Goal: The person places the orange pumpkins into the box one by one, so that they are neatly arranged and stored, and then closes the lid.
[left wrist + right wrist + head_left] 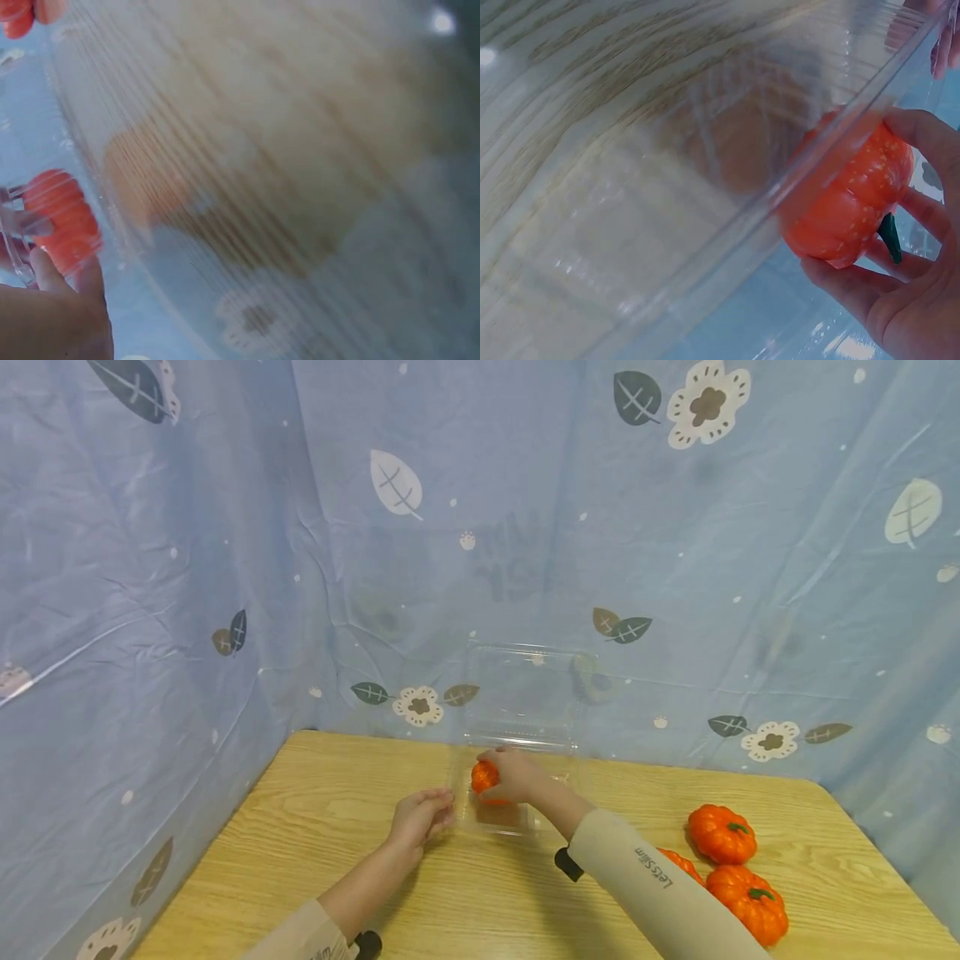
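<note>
A clear plastic container (517, 833) lies on the table, and its hinged lid (525, 689) stands up against the curtain. My right hand (517, 774) is over the container, gripping a small orange pumpkin (484, 776). In the right wrist view, the fingers and thumb of that hand curl round the pumpkin (847, 195), whose green stem faces the palm and whose far side shows through the clear wall. At the container's left side, my left hand (422, 818) pinches its edge. The left wrist view shows clear plastic by the fingers and an orange pumpkin (64, 221) close behind.
Several more orange pumpkins lie on the table at the right: one farther back (722, 834), one nearer (748, 903), and one (681, 865) partly hidden by my right sleeve. A blue leaf-print curtain (480, 568) hangs behind and left of the wooden table (337, 768).
</note>
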Available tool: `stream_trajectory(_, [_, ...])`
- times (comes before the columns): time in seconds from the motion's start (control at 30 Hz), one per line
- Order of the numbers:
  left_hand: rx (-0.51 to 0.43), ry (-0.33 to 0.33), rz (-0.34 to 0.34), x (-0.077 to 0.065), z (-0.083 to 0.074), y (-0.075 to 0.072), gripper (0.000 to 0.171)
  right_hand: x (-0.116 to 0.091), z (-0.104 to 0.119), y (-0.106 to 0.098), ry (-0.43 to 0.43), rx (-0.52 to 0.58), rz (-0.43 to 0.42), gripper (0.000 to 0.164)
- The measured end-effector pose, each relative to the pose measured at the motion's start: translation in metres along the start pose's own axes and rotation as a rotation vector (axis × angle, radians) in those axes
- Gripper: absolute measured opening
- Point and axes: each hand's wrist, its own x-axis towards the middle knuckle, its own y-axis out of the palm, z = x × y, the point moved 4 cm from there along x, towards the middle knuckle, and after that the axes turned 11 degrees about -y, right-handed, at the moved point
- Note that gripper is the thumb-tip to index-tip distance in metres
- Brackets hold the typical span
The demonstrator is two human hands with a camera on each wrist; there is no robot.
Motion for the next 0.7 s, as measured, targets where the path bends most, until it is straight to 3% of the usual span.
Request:
stream_trajectory(0.5, [0.001,0.004,0.001,0.001,0.000,0.001,0.032,0.012,0.000,0.014,0.108,-0.039,0.029,0.063])
stream_trajectory(0.7, [-0.004,0.006,0.000,0.002,0.000,0.001,0.032,0.012,-0.001,0.017,0.114,-0.015,-0.017,0.068])
